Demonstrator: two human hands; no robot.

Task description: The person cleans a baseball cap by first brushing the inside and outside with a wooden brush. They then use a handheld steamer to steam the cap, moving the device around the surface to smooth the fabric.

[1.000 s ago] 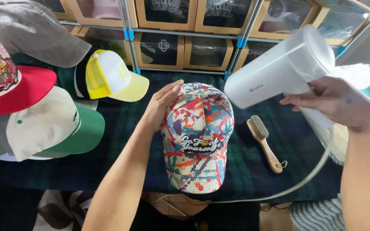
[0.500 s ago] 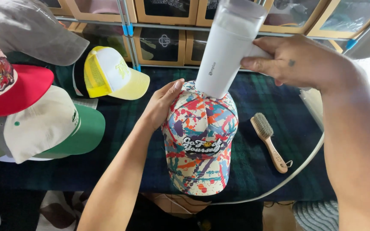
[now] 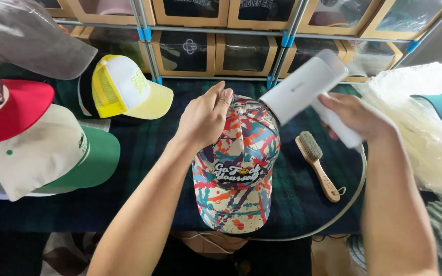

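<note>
Two hands work at the paint-splattered cap [image 3: 237, 168] mid-table: left hand [image 3: 204, 116], fingers together, lies flat on its crown; right hand [image 3: 355, 118] grips a white steamer [image 3: 305, 89] just above. Behind the cap stand tan windowed boxes [image 3: 245, 51]; right of it lies a wooden brush [image 3: 317, 164].

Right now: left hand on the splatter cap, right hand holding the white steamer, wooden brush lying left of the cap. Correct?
Not quite. The head view shows the brush lying to the right of the cap, not left. The rest holds: the left hand rests on the cap's crown, and the right hand holds the white steamer.
</note>
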